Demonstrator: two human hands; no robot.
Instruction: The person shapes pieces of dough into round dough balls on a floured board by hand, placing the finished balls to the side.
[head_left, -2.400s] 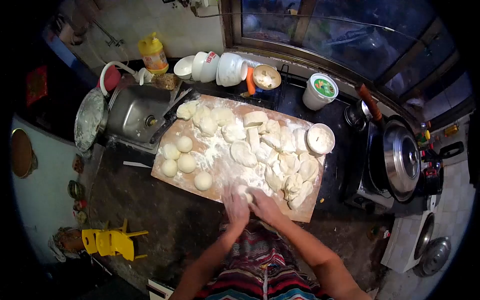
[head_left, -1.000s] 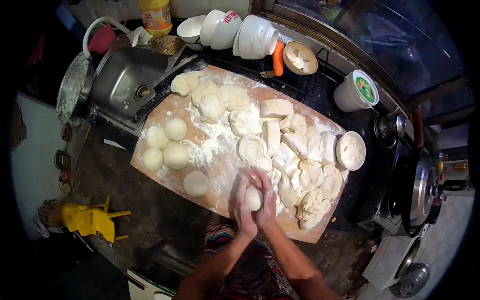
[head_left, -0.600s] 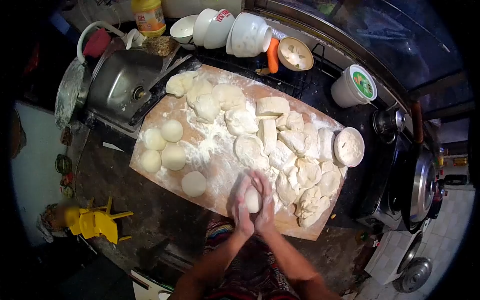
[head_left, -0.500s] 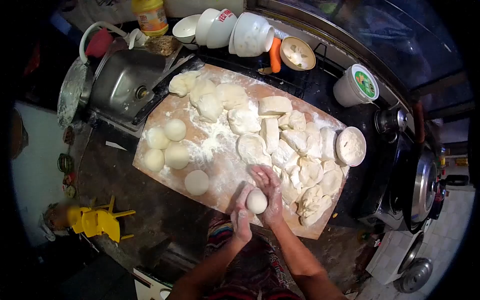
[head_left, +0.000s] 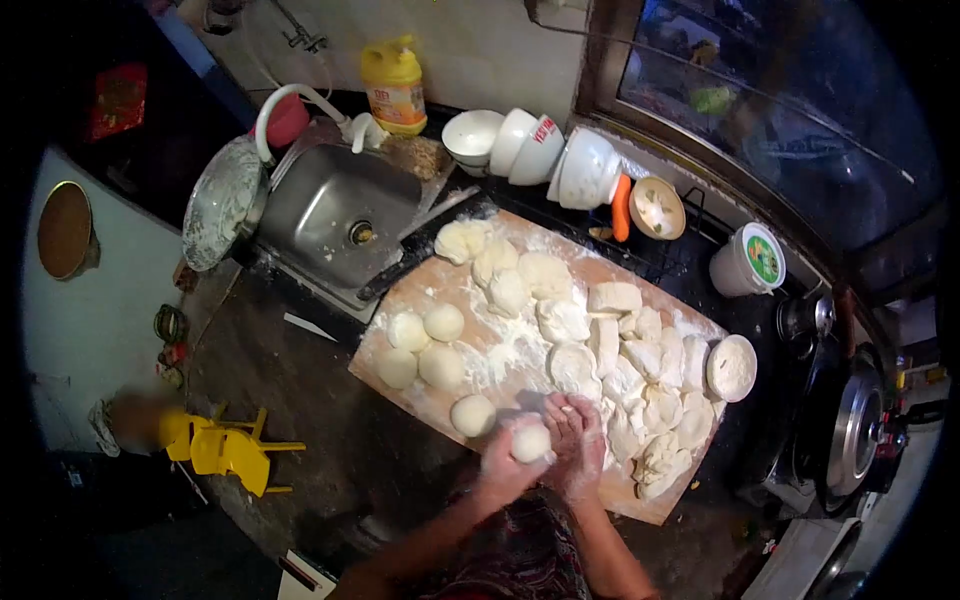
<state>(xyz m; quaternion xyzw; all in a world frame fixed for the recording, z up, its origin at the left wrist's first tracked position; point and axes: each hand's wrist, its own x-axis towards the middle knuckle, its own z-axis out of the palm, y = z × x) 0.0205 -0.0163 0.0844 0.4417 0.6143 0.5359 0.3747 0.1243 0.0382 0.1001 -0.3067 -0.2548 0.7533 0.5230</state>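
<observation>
A smooth round dough ball (head_left: 530, 442) rests in my left hand (head_left: 503, 468), whose fingers curl around it above the board's near edge. Just beside it, my right hand (head_left: 577, 447) is open, its floury fingers stretched out and the palm turned toward the ball. Another dough ball (head_left: 473, 415) lies on the floured wooden board (head_left: 425, 285) left of my hands. Several finished-looking balls (head_left: 442, 366) sit grouped farther left. Many uneven dough pieces (head_left: 622, 380) cover the right side, and softer lumps (head_left: 497, 262) lie at the back.
A steel sink (head_left: 335, 215) adjoins the board at the back left. Bowls (head_left: 585, 170), an orange carrot (head_left: 621, 208) and a lidded white tub (head_left: 748, 260) line the back. A flour bowl (head_left: 731, 368) stands at the board's right. A yellow chair (head_left: 235, 450) is on the floor.
The dough ball has gone from between both hands into my left hand. My right hand has come slightly away, palm showing. The camera view has shifted, so the scene sits lower and farther right.
</observation>
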